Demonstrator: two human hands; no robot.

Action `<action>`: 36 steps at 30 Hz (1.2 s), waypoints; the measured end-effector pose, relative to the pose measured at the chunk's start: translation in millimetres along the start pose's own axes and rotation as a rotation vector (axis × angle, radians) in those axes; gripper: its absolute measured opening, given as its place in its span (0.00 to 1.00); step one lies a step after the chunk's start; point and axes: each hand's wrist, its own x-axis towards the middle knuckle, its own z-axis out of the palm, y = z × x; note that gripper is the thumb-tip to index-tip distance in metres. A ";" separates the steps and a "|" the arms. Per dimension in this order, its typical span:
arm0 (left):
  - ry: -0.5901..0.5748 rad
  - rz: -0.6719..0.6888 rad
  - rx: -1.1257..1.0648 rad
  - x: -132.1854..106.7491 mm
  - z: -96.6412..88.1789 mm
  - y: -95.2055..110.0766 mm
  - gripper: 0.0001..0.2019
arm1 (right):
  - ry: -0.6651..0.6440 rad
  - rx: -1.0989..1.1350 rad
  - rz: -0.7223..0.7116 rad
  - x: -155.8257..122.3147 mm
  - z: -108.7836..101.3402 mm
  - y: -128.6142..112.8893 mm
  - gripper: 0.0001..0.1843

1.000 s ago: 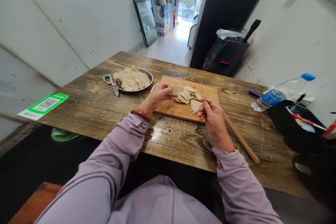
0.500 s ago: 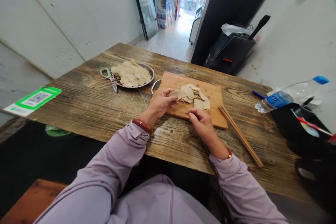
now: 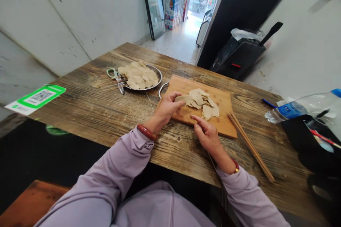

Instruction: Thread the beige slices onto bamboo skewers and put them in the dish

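Observation:
Between the thumb and fingers of my left hand (image 3: 168, 108) is a thin, flat beige slice (image 3: 184, 98), held over the cutting board's near left part. My right hand (image 3: 207, 134) pinches a thin wooden skewer (image 3: 211, 158), whose upper end reaches toward the slice; I cannot tell whether it pierces it. On the wooden cutting board (image 3: 221, 127) lies a loose pile of similar beige slices (image 3: 210, 108). To the right, a bundle of bare skewers (image 3: 252, 148) rests partly against the board's edge.
A round metal plate (image 3: 161, 75) at the back left carries skewered slices, their sticks pointing left. Green-handled scissors (image 3: 112, 73) lie beside it. At the right are a water bottle (image 3: 290, 109) and a black container (image 3: 295, 131). A QR-code card (image 3: 39, 97) sits on the table's left corner.
The view has shifted slightly, moving the scene right. My right hand is a little lower, with its index finger extended further along the skewer. My left hand still holds the slice.

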 end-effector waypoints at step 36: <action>0.035 0.014 0.027 -2.2 4.8 4.5 0.13 | 0.025 0.101 0.100 2.6 -7.5 -10.6 0.17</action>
